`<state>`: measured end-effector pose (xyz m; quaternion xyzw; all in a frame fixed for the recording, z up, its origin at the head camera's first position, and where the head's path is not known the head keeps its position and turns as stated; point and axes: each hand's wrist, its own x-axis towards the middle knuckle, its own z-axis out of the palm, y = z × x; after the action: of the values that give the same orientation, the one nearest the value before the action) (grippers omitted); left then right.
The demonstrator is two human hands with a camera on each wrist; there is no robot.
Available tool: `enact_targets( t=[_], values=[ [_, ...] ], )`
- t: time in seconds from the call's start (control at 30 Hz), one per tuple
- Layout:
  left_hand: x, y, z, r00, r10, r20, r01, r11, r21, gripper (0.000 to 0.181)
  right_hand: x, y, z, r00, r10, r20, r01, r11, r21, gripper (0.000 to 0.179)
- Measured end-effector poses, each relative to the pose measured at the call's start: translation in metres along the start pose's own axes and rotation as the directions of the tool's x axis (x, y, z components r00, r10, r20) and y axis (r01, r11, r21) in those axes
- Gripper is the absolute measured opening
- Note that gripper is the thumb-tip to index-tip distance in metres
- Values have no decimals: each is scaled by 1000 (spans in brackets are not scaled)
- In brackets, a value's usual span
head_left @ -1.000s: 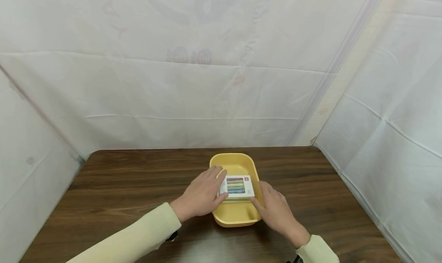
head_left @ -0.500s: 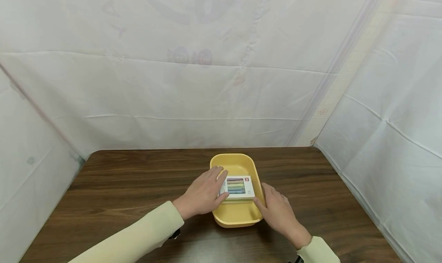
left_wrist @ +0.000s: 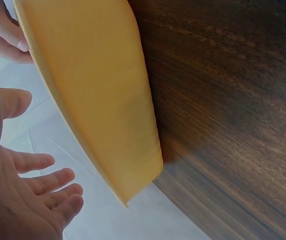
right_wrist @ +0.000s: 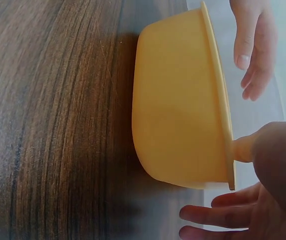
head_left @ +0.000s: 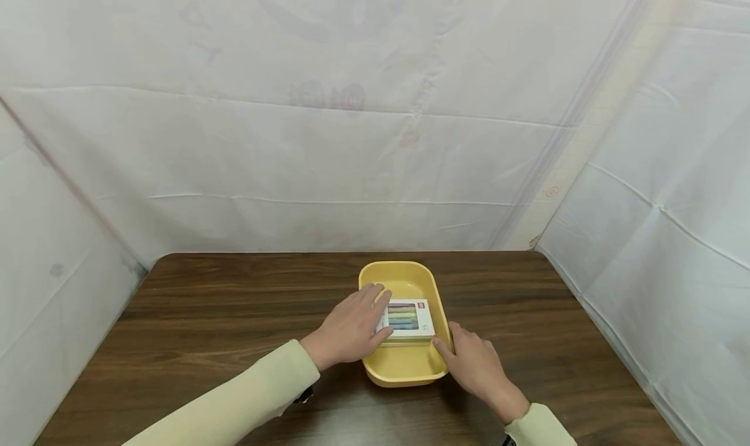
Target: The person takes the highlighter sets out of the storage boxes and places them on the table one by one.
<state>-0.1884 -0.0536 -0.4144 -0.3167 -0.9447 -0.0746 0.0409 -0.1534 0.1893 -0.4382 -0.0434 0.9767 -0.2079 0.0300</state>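
Note:
In the head view a yellow plastic bin [head_left: 404,370] stands on the table, with a white box [head_left: 426,325] inside that shows a row of pastel-coloured sticks through its window. My left hand [head_left: 353,323] is over the bin's left rim, and its fingers cover the left end of the box. The left wrist view shows that hand [left_wrist: 25,185] with spread fingers, holding nothing. At the bin's right side, my right hand [head_left: 477,364] grips the rim, thumb inside and fingers outside. In the right wrist view its thumb [right_wrist: 243,149] lies across the rim.
The bin rests near the middle of a dark wood-grain table [head_left: 246,303]. White sheeting [head_left: 351,166] hangs behind the table's back edge and along both sides.
The left hand has shifted slightly right over the box. The right hand has slid a little down along the bin's right rim, towards me.

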Motion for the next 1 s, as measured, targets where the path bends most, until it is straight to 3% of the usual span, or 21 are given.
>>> enact_targets(
  t=[0.8, 1.0],
  values=[
    [10, -2, 15, 997, 59, -43, -57, 997, 53, 61, 3, 3, 3, 997, 57, 47, -58, 998, 7, 31],
    [13, -1, 16, 999, 50, -10, -49, 997, 54, 60, 5, 3, 5, 998, 60, 22, -59, 997, -47, 28]
  ],
)
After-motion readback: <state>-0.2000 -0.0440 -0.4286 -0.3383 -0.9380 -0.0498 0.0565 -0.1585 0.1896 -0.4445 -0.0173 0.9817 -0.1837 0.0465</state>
